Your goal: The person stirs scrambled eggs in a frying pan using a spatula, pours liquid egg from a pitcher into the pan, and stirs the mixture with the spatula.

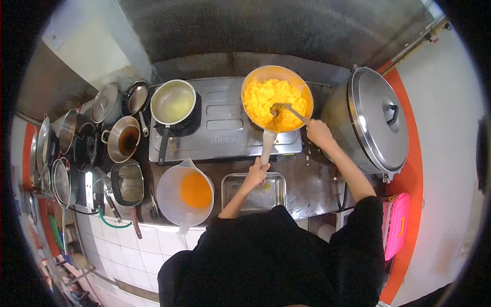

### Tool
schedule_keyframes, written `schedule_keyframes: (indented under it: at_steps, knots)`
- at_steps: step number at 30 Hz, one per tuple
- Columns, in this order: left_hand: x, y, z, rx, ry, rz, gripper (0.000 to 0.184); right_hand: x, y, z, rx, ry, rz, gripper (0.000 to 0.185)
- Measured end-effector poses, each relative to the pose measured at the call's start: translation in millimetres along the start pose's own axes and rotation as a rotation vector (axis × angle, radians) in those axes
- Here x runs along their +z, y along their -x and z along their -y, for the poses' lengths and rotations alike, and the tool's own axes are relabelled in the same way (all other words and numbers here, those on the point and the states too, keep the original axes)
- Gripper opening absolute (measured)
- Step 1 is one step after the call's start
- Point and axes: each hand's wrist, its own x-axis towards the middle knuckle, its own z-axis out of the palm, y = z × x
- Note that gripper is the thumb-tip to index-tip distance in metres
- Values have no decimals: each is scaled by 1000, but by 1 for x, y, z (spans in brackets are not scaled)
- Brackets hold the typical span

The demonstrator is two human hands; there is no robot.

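My left hand (256,173) is closed around the pale handle of a frying pan (287,73) on the right side of the stove. Inside the pan lies a thick, lumpy heap of yellow scrambled egg (266,96). My right hand (319,134) grips a spatula (297,113), whose far end is down in the egg near the pan's lower middle. Below my left hand sits a rectangular metal tray (280,192) with a mesh-like bottom. To its left stands a translucent pitcher (169,192) of orange liquid, probably beaten egg.
A saucepan (174,102) holding yellowish liquid rests on the left of the two-burner stove (225,139). At right stands a big lidded pot (376,117). Several pans and pots crowd the left, including a small pan with brown residue (123,139) and a square pan (128,184).
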Motion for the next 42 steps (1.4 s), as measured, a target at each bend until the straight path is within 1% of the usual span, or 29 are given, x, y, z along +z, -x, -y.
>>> schedule_keyframes:
  at_steps: [1,2,3,4,5,6,7,8,11,12,14,17,20,21,23,26,29,32,35,38,40,41,42]
  knots:
    - [1,0,-2,5,-11,-2,28,-2,-9,-10,12,-25,-7,23]
    - [1,-1,1,10,-12,-3,28,6,-25,-27,-8,-113,-60,22]
    - [1,-3,4,15,-10,-8,28,8,-31,-48,-104,-237,-147,29]
    - [1,-5,6,18,-8,-16,29,-40,-22,-31,74,-368,117,33]
    - [0,-3,5,1,-3,-18,29,-27,-34,-66,-42,-195,82,35]
    - [0,0,1,-15,4,-19,29,-60,-23,-57,-56,-165,113,37]
    - [0,0,-1,-32,13,-18,29,-82,-16,-58,-131,-96,96,38]
    - [0,-1,0,-21,-8,-10,30,-104,-5,-56,-166,74,90,39]
    - [0,-1,1,-14,-24,-16,31,-128,20,-48,-106,127,116,31]
    - [0,-3,3,-43,20,-10,31,-124,26,-44,-127,239,141,30]
    - [0,-4,3,-56,-6,-14,31,-110,32,-28,-171,465,178,28]
    - [0,-7,6,-70,7,-4,32,-76,19,-1,-102,456,161,29]
    - [-1,-10,9,-49,27,-8,32,-43,-16,-19,-134,565,41,25]
    - [-1,-8,5,-48,21,-11,33,-48,-28,-29,-137,519,45,25]
    - [2,-7,6,-44,10,-18,33,-45,-56,-61,-96,514,108,32]
    - [1,-9,9,-10,3,-43,33,-69,-70,-86,-180,384,35,29]
    - [1,-4,9,26,2,-55,33,-135,-41,-29,-123,472,12,19]
    - [3,-6,11,15,-14,-65,33,-141,-26,-21,-197,631,43,17]
    - [3,-6,7,8,-16,-64,33,-112,-17,-7,-211,677,136,17]
    - [2,-3,1,-8,-13,-72,32,-69,-29,3,-89,680,114,28]
    - [2,-3,2,-27,-15,-80,31,-63,-44,-15,-120,568,67,23]
    - [1,-5,5,4,-20,-81,31,-64,-50,-28,-138,512,44,22]
    - [2,-7,11,31,-23,-80,31,-82,-52,-38,-233,318,30,26]
